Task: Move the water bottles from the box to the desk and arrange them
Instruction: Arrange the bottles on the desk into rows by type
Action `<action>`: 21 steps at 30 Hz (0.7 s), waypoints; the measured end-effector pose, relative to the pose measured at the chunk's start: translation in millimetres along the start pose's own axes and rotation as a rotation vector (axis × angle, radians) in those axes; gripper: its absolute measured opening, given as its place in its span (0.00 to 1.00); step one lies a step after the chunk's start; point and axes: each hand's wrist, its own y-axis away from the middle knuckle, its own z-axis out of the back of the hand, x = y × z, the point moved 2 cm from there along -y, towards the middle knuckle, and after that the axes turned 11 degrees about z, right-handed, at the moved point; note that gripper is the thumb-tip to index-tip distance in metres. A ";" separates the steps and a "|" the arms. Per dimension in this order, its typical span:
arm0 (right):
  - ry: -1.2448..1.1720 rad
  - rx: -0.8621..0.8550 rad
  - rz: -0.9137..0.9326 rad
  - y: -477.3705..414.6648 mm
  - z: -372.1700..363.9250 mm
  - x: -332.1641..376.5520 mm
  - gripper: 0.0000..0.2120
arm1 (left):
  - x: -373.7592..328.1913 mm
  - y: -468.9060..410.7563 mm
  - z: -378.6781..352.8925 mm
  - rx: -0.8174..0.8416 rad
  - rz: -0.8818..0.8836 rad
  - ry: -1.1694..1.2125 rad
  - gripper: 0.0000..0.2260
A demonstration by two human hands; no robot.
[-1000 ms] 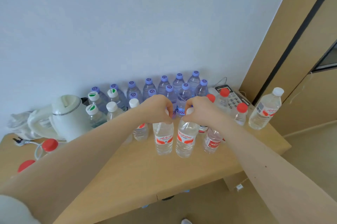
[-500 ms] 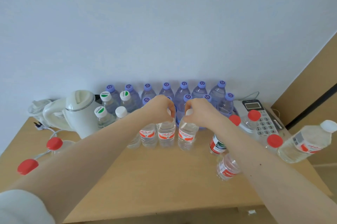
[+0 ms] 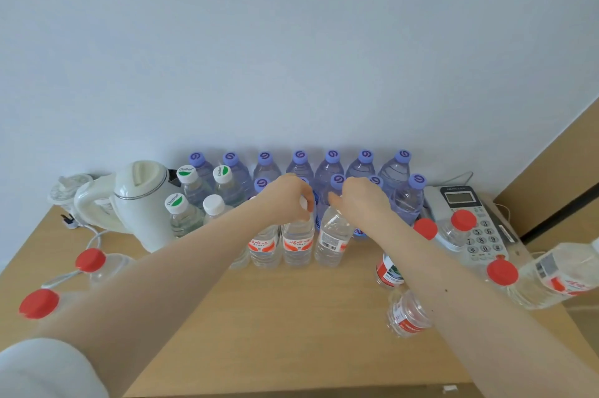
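nearest on the wooden desk, well right of the white kettle and closer to the viewer, a small red-label bottle is showing beside the right forearm, and a small green-and-red-label bottle is standing just behind it. to the kettle's near left, two red-capped bottles are standing by the left arm. farther back, just right of the kettle, three clear bottles are standing upright in a tight row. the left hand is gripping the white cap of the middle bottle with curled fingers, while the right hand is curling its fingers over the top of the barcode bottle, hiding the cap. the end bottle is standing untouched on the kettle's side. far right of the kettle, a large bottle is tilting at the frame edge, near a telephone. green-capped bottles are standing right beside the kettle, and purple-capped bottles are lining the wall in two rows behind the hands.
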 end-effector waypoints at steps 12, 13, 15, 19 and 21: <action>-0.002 0.151 0.114 3.3 14.0 3.9 0.07 | 0.4 -7.0 0.1 0.053 -0.050 -0.227 0.15; 0.003 0.139 0.100 2.5 12.0 4.2 0.12 | -0.7 -7.1 0.4 0.053 -0.056 -0.223 0.14; -0.017 0.112 0.078 -0.2 9.5 4.3 0.17 | -3.0 -8.0 0.2 0.049 -0.062 -0.210 0.13; -0.001 0.082 0.051 -0.8 8.3 6.0 0.17 | -3.5 -8.9 -0.7 0.030 -0.068 -0.182 0.13; 0.016 0.067 0.053 0.2 8.0 6.1 0.18 | -1.4 -9.3 -2.8 0.018 -0.066 -0.173 0.14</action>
